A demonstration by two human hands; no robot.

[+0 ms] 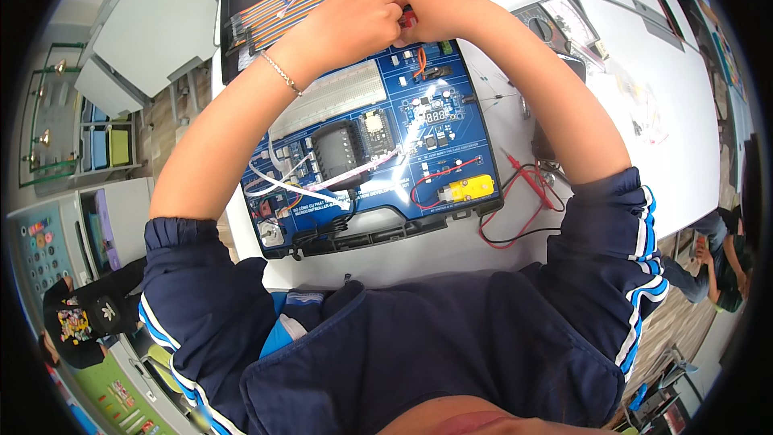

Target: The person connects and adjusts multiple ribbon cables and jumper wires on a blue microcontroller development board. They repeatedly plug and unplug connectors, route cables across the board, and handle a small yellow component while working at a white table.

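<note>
The small red part point(409, 18) sits pinched between our two hands above the far edge of the blue trainer board point(378, 141), and only a sliver of it shows, so we cannot tell what it is, which way it points or how its long axis runs. Nearest us, our dark blue sleeves cover the near edge of the white worktop point(684, 137). Red and black test leads point(527, 197) lie coiled just right of the board. On the board we see a yellow motor point(469, 187) and a white breadboard point(334, 97). Farther on, our left hand point(354, 24) is curled shut and our right hand point(439, 6) closes against it, both gripping the red part. Beyond them, the case lid holds striped jumper wires point(282, 4).
</note>
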